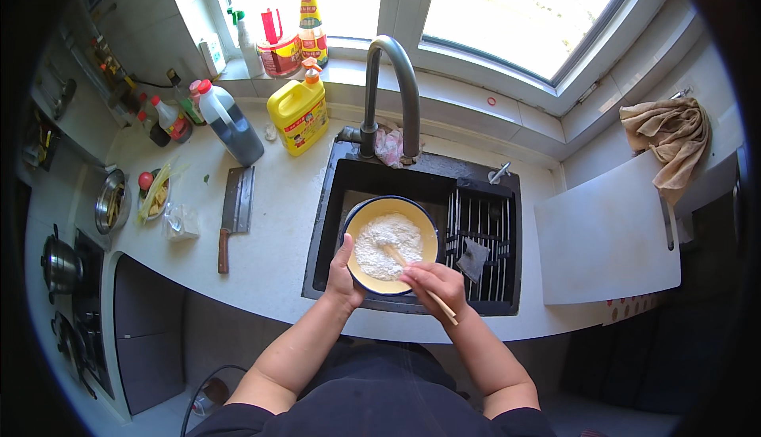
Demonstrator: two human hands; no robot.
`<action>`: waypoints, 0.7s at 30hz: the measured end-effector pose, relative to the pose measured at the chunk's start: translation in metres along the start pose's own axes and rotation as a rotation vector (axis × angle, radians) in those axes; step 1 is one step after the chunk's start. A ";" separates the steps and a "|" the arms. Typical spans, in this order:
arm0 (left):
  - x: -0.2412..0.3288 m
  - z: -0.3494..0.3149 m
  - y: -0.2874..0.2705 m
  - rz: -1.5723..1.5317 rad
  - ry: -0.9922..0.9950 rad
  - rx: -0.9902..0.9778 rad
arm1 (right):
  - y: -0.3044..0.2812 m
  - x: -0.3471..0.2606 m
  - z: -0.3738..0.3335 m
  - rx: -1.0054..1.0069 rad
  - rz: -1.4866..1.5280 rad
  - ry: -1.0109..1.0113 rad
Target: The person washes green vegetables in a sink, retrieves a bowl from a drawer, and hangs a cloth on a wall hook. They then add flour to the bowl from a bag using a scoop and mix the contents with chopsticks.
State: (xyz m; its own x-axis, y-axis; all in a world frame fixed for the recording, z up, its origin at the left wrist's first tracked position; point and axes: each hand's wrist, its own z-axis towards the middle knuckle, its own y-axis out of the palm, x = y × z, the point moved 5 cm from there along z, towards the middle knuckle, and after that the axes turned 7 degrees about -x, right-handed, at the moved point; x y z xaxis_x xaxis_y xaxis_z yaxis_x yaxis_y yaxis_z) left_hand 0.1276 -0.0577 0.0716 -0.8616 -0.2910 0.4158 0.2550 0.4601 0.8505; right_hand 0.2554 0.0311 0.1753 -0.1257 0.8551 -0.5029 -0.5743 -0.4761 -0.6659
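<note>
A yellow bowl with a dark blue rim [430, 228] is held over the black sink [317, 258]. White flour [388, 239] lies heaped and crumbly inside it. My left hand [342, 277] grips the bowl's left side, thumb up along the rim. In my right hand [437, 285] is a pair of wooden chopsticks [394, 254], slanted over the near right rim, with their tips down in the flour. The back ends stick out below my right hand.
The grey faucet [404, 80] arches behind the bowl. A metal rack [495, 227] covers the sink's right part. Left on the counter lies a cleaver [235, 207]; bottles and a yellow jug [300, 116] stand farther back. A white cutting board [606, 231] leans at the right.
</note>
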 end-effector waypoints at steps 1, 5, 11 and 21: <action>0.001 -0.001 0.003 0.010 0.000 0.009 | -0.004 0.001 0.000 0.028 -0.040 0.007; 0.001 -0.002 0.001 -0.012 0.006 0.017 | -0.005 -0.006 -0.015 -0.044 0.025 0.048; -0.015 -0.005 0.002 -0.015 -0.093 -0.029 | -0.003 0.010 -0.002 0.095 0.106 -0.001; 0.011 0.000 -0.008 -0.039 0.041 0.041 | -0.035 0.010 -0.013 -0.100 0.118 0.119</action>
State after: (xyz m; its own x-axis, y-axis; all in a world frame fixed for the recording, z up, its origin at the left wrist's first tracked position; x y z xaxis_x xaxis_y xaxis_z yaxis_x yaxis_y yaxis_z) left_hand 0.1155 -0.0644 0.0694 -0.8517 -0.3435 0.3958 0.2024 0.4811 0.8530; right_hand 0.2846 0.0533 0.1862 -0.0874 0.7646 -0.6386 -0.4769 -0.5949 -0.6470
